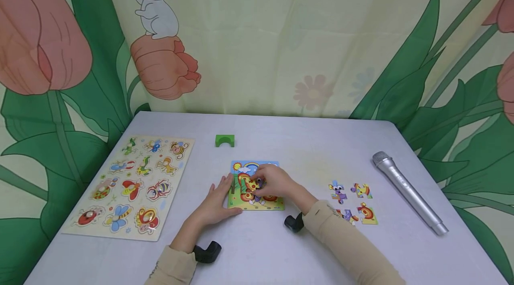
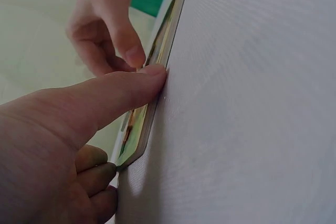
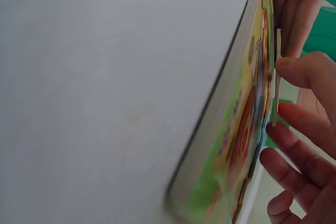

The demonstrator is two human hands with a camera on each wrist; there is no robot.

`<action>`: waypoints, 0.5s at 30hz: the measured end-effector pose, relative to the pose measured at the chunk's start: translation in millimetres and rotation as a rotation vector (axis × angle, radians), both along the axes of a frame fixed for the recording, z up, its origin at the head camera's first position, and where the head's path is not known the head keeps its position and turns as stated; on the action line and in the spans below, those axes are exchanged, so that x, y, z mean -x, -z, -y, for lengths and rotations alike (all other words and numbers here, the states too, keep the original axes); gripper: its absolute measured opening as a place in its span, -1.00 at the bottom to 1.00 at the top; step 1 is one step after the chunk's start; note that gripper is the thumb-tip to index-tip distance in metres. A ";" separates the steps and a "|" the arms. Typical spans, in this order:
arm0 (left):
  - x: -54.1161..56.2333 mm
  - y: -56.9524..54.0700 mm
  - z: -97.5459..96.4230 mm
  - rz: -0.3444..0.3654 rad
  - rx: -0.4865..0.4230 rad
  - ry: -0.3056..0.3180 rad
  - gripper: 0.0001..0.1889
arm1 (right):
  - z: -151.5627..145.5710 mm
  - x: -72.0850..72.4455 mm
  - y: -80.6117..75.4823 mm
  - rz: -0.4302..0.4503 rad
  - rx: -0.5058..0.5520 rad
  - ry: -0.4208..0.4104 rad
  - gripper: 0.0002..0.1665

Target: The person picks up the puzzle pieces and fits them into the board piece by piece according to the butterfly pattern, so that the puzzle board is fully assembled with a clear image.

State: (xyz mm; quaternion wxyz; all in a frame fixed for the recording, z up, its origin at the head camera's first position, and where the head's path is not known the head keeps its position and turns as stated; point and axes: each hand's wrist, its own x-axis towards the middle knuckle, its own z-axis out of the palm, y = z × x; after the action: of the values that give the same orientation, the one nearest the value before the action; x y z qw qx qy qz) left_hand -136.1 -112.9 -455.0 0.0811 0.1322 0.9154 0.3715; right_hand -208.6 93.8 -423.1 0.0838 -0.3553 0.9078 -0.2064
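A small, brightly printed jigsaw board lies on the table, with sun, rainbow and a cartoon figure. My left hand rests at its left side, fingers stretched out, the thumb against the near edge. Over the middle of the picture, my right hand pinches a thin puzzle piece between thumb and fingers. This piece stands edge-on in the right wrist view, just off the board's surface. Its printed face is mostly hidden by the fingers in the head view.
Several loose puzzle pieces lie to the right, partly behind the right sleeve. Beyond them is a silver microphone. A large insect peg board fills the table's left side. A green arch block sits behind the jigsaw.
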 end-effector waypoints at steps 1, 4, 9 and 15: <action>-0.2 -0.1 0.0 0.000 -0.001 0.001 0.00 | 2.4 0.0 0.1 -0.004 -0.006 0.000 -0.53; -0.6 0.4 0.6 -0.009 -0.005 0.005 0.00 | 9.1 0.2 0.4 -0.008 -0.022 0.003 -0.52; -0.8 0.3 1.3 -0.011 -0.015 0.008 0.00 | 18.7 1.5 1.7 -0.025 -0.053 0.012 -0.53; -0.5 -0.1 1.4 -0.008 -0.026 0.011 -0.01 | 24.1 3.3 3.5 -0.039 -0.071 0.030 -0.53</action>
State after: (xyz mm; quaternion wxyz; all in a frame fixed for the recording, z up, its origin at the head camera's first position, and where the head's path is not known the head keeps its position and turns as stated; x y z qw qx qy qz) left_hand -135.6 -114.4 -455.0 0.0779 0.1399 0.9100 0.3824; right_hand -212.0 69.6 -426.6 0.0756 -0.3423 0.9213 -0.1685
